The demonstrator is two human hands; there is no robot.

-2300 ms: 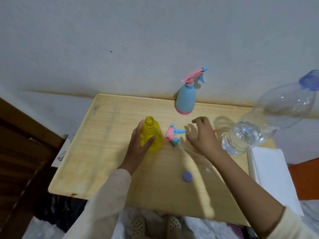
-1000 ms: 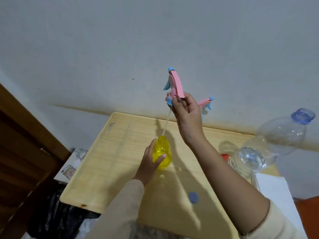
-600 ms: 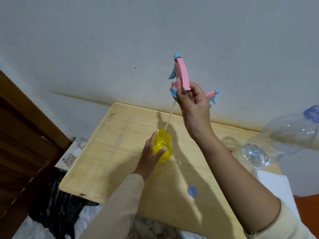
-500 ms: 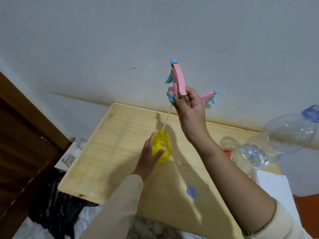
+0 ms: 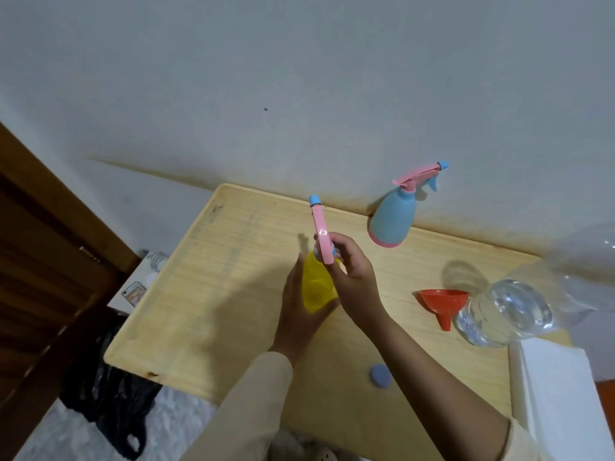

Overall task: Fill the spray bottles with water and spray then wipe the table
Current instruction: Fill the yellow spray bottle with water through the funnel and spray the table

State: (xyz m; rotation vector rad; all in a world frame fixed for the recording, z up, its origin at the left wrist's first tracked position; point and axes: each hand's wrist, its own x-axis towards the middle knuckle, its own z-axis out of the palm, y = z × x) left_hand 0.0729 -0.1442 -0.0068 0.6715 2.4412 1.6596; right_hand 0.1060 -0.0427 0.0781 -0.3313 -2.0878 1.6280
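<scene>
A small yellow spray bottle (image 5: 316,291) stands near the middle of the wooden table (image 5: 206,294). My left hand (image 5: 296,314) grips its body from the left. My right hand (image 5: 352,277) holds the pink and blue spray head (image 5: 320,232) down on the bottle's neck; its tube is out of sight. A blue spray bottle (image 5: 392,217) with its pink head on stands at the back by the wall. A big clear water bottle (image 5: 519,304) leans at the right, with water in its base.
An orange funnel (image 5: 442,302) lies beside the water bottle. A blue cap (image 5: 380,376) lies near the front edge. A white folded cloth (image 5: 559,397) is at the right edge. The wall runs right behind the table; a black bag (image 5: 109,400) is on the floor at left.
My right hand lowered the spray head from high above the yellow bottle onto its neck, sliding the tube inside. The left hand kept its hold on the bottle.
</scene>
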